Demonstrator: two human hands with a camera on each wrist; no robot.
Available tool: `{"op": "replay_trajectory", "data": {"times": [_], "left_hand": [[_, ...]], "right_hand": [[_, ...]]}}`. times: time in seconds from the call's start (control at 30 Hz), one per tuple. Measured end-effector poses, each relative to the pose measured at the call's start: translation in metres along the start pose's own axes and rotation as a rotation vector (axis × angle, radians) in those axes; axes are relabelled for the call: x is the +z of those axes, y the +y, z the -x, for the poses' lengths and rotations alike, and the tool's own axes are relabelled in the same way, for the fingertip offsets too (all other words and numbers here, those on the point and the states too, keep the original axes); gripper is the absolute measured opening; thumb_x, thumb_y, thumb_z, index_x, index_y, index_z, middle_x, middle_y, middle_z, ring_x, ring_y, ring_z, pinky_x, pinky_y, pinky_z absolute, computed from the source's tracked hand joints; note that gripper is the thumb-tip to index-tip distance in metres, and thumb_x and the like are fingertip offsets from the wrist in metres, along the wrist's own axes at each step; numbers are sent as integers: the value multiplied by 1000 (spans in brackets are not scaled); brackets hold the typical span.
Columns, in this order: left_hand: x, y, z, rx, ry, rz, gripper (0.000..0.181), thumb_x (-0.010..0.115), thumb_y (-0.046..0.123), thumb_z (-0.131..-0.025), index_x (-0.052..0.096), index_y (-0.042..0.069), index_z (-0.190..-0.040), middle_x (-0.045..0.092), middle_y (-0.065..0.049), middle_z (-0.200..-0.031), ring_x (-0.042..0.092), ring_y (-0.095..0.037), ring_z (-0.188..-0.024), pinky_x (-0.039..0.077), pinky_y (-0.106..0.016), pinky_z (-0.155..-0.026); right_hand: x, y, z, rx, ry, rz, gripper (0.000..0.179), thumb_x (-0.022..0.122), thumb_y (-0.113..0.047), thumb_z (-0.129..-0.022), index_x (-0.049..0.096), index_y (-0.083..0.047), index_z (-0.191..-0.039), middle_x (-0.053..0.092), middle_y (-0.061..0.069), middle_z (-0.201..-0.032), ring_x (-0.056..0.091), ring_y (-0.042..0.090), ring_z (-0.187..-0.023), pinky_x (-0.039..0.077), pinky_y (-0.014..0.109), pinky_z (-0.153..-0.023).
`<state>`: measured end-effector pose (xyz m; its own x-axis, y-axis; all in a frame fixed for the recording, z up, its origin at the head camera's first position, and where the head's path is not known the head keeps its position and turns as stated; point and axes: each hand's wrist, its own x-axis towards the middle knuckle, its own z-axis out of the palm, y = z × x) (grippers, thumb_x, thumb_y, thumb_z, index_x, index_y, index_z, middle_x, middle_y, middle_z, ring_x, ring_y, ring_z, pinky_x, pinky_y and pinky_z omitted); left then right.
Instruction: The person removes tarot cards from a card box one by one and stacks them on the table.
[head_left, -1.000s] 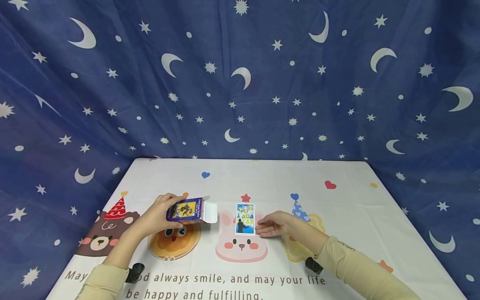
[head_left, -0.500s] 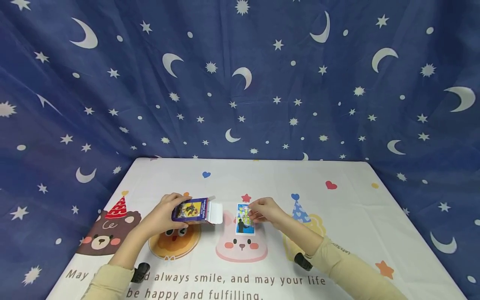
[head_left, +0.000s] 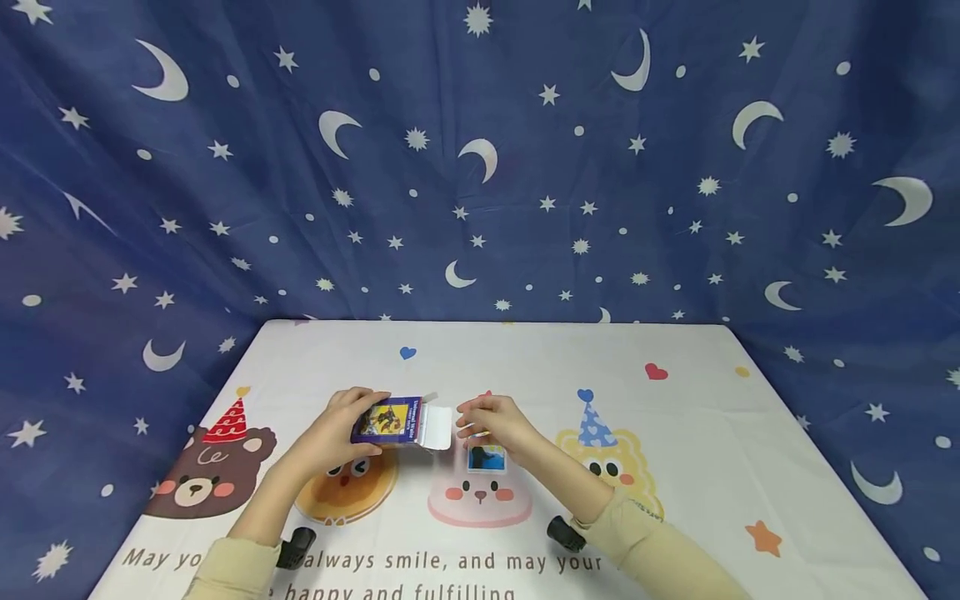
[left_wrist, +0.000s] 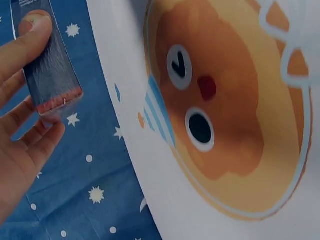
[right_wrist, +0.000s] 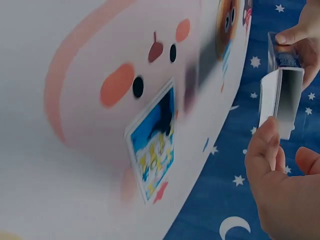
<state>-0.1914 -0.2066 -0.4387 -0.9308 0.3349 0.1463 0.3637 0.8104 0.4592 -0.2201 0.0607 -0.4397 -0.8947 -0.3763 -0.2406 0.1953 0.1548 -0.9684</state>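
Observation:
My left hand grips a purple tarot card box by its closed end, thumb on one side and fingers on the other. Its open end faces right, with the white flap sticking out. Looking in from the right wrist view, the box's inside is pale grey. My right hand is just right of the flap, fingers loosely bent, holding nothing. In the right wrist view a fingertip overlaps the flap. Under that hand a tarot card lies face up on the table, partly hidden in the head view.
The table has a white cloth printed with cartoon animals, hearts and a line of text. Behind it hangs a dark blue curtain with moons and stars. A black strap piece shows at the left wrist, another at the right.
My right hand has moved left from beside the tarot card, across it, to near the flap. My left hand has shifted the box slightly right. The card stays in place.

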Motion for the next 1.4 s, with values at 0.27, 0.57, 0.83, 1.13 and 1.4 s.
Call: {"op": "replay_trajectory", "data": {"times": [0.27,0.57,0.83,1.13,1.4], "left_hand": [[5,7,4,-3,-11,-19,74,83,16,-70,48,9,-135,50,-17,-128,42,-38,-121,43,-56,-99],[1,12,3,17,5,-34,74,82,14,-70,48,8,-136,51,-15,-127,42,-36,-122,42,-55,-100],[-5,21,-1,41,-4,-46,73,83,17,-70,49,8,-135,52,-14,-125,44,-35,-118,44,-53,-99],[-9,25,-2,21,3,-65,74,84,21,-69,50,8,-134,54,-13,-122,46,-33,-115,46,-53,-97],[-10,28,-3,19,17,-68,75,85,25,-67,52,11,-133,54,-10,-119,47,-29,-111,48,-50,-94]], "right_hand": [[13,8,-2,27,-25,5,27,49,-9,-93,58,9,-110,68,10,-83,65,10,-66,58,24,-64],[15,1,-6,25,-13,11,27,51,-10,-93,58,10,-110,68,15,-87,64,11,-65,58,25,-64],[20,-9,-8,38,22,10,26,54,-13,-93,57,6,-110,67,16,-91,63,12,-66,58,25,-62],[23,-12,-11,67,75,90,25,61,-18,-90,58,4,-103,68,15,-87,61,11,-59,55,21,-56],[28,-9,-12,59,87,140,22,66,-19,-87,58,2,-90,63,8,-75,57,9,-55,52,18,-52]]}}
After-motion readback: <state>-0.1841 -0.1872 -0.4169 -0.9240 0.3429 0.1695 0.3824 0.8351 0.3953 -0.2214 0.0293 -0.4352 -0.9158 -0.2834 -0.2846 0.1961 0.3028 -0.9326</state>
